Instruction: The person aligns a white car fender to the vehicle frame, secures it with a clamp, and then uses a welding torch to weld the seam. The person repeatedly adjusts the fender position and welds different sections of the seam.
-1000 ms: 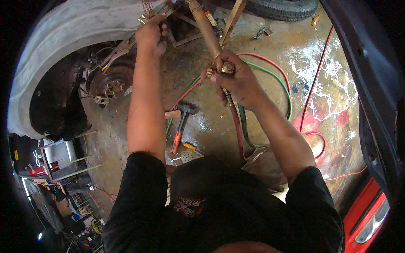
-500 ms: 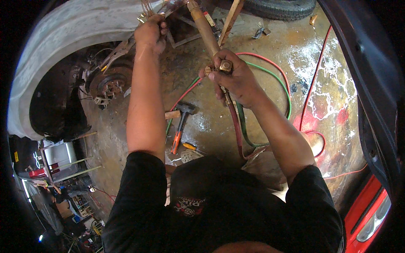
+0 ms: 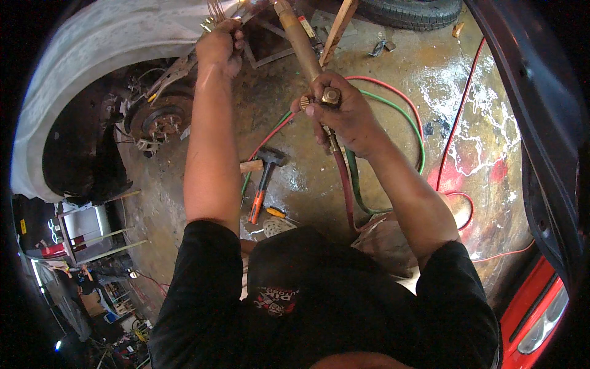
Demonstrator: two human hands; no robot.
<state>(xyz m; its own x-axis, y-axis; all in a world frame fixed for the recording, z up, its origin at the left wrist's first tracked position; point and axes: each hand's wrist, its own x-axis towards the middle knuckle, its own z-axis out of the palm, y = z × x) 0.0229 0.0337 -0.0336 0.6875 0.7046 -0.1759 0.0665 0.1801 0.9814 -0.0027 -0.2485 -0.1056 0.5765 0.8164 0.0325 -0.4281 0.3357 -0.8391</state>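
My right hand (image 3: 347, 114) is closed around the valve end of a brass gas torch (image 3: 298, 46), whose body points up and left toward the car's edge. Red and green hoses trail down from its lower end. At the top my left hand (image 3: 216, 52) is closed, with thin copper-coloured wires (image 3: 216, 10) rising beside its fingers; what lies inside the fist is hidden. It sits at the lower edge of a pale grey car body panel (image 3: 123, 34). The torch tip is close to the frame's top edge, to the right of this hand.
A hammer (image 3: 264, 178) with an orange grip and a yellow-handled screwdriver (image 3: 279, 214) lie on the wet, stained floor. Red hose (image 3: 458, 129) loops at right. A tyre (image 3: 409, 13) lies at the back; a brake disc (image 3: 161, 120) shows inside the wheel arch. Dark and red car parts border the right.
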